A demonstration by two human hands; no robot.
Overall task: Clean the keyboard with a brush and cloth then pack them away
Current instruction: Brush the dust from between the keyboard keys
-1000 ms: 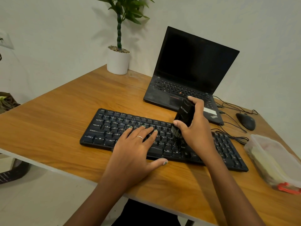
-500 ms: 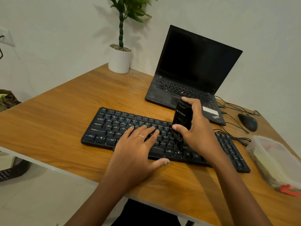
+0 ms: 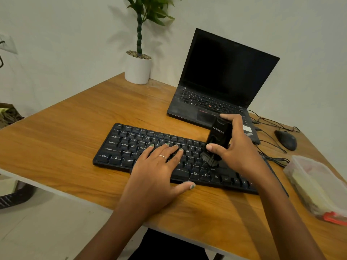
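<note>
Since the earlier frame the brush [image 3: 217, 142] has shifted slightly rightward along the keys; the left hand has stayed put. Nearest, lower centre: the left hand [image 3: 159, 171] lies flat, fingers straight, pressing the keyboard [image 3: 131, 147] onto the table [image 3: 65, 147]. Just right of it, the right hand [image 3: 236, 147] has its grip clamped on the brush, thumb in front, fingers over the top, bristles touching the keys right of centre. The brush appears light and rigid-bodied with soft bristles; its smooth casing may slip, so the mid-body hold suits it. The keyboard looks light enough to slide, hence the steadying palm. At the right edge, a lidded translucent container [image 3: 319, 184] holds something pale yellow, probably the cloth, though this cannot be confirmed. Farther back: a mouse [image 3: 286, 140], an open laptop [image 3: 225, 81] and, upper centre, a potted plant [image 3: 138, 69].
</note>
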